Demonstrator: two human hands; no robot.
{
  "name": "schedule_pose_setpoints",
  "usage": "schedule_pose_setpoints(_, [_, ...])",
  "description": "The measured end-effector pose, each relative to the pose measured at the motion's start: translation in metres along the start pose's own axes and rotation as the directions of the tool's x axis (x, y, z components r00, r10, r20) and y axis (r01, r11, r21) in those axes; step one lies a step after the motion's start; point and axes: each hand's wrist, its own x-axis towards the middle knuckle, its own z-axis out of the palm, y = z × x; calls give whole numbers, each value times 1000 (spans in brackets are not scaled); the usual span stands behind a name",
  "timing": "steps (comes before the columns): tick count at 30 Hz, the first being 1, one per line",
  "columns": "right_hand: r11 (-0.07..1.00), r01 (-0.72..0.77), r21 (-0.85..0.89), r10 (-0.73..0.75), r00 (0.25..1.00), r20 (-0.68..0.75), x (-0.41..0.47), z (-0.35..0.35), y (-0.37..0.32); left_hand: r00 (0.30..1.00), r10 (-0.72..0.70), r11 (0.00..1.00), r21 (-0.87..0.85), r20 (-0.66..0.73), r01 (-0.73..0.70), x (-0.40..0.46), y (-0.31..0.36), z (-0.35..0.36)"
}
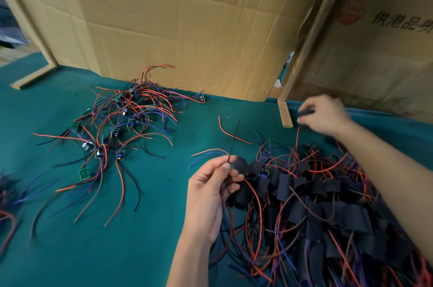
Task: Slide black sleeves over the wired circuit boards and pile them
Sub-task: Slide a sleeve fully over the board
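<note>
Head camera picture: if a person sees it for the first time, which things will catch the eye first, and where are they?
First comes the tangle of bare circuit boards with red, blue and black wires on the green table cover, left of centre. At lower right lies the bigger pile of sleeved boards. The left hand pinches wires at centre, the right hand grips a black sleeve before the cardboard wall.

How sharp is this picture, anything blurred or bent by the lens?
Head view: the right hand is motion-blurred, so the dark sleeve it pinches is smeared; the left hand and the black wire it holds are fairly sharp; the wide lens bows the cardboard wall and table edges; lighting is soft and even, without glare.
</note>
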Motion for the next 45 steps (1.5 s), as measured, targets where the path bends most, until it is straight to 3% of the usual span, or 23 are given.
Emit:
schedule_pose_setpoints(3, [955, 185, 233, -116, 953, -281, -19, -53, -41, 1000, -1, 1000, -8, 2, 1, 0, 1, 0])
schedule_pose_setpoints(5, [822, 325, 468, -144, 913, -381, -50, -87, -70, 1000, -4, 1000, -29, -1, 4, -1, 1, 0])
schedule_pose_setpoints(7, [640, 476, 603, -251, 871, -422, -92, -95, -97, 1000, -9, 998, -56, -9, 8, -2, 4, 1])
schedule_pose_setpoints(9, [511, 517, 687, -392, 851, -349, -133, -73, -123, 1000, -16, 996, -89, -13, 15, -1, 6, 1])
schedule_pose_setpoints(10, [510, 489, 708, -444, 854, -270, -148, -54, -133, 1000, -14, 994, -109, -11, 12, -2, 7, 1])
schedule_pose_setpoints(12, [624, 427, 655, -466, 876, -126, -163, -13, -145, 1000, 2, 988, -153, 10, 0, -2, 8, 1])
schedule_pose_setpoints(14, [747, 408, 525, -417, 902, -109, -165, 16, -148, 1000, 5, 984, -177, 25, -1, -3, 8, 1])
schedule_pose_setpoints(16, [801, 392, 452, -419, 907, -45, -164, 28, -149, 998, 27, 983, -185, 49, -17, -4, 8, 0])
schedule_pose_setpoints(19, [802, 411, 434, -486, 871, 74, -163, 33, -148, 996, 58, 978, -206, 75, -41, -5, 9, -1])
schedule_pose_setpoints(23, [783, 446, 433, -518, 853, 60, -163, 37, -147, 998, 32, 969, -248, 49, -18, -2, 6, -4])
schedule_pose_setpoints(26, [736, 432, 521, -438, 891, -121, -157, 33, -140, 999, -7, 969, -246, 37, 16, 0, 5, -5])
schedule_pose_setpoints(29, [617, 327, 716, -152, 942, -300, -139, 23, -117, 1000, -8, 972, -236, 25, 14, 2, 2, -8])
schedule_pose_setpoints(31, [446, 234, 864, 71, 953, -294, -130, 18, -103, 1000, 0, 980, -199, 24, 5, 1, 2, -6])
schedule_pose_setpoints(33, [322, 183, 929, 187, 949, -252, -128, 17, -99, 999, 7, 989, -148, 41, -1, 0, 1, -5])
schedule_pose_setpoints(39, [101, 48, 994, 216, 974, -69, -127, 19, -102, 993, 7, 993, -122, 117, 7, -4, 5, -3])
schedule_pose_setpoints(42, [-12, -15, 1000, 115, 993, 17, -128, 13, -101, 992, 0, 992, -126, 124, 16, -4, 5, -2])
schedule_pose_setpoints(45, [22, -39, 999, 13, 999, 38, -130, 11, -102, 991, -7, 991, -131, 133, 24, -5, 4, -3])
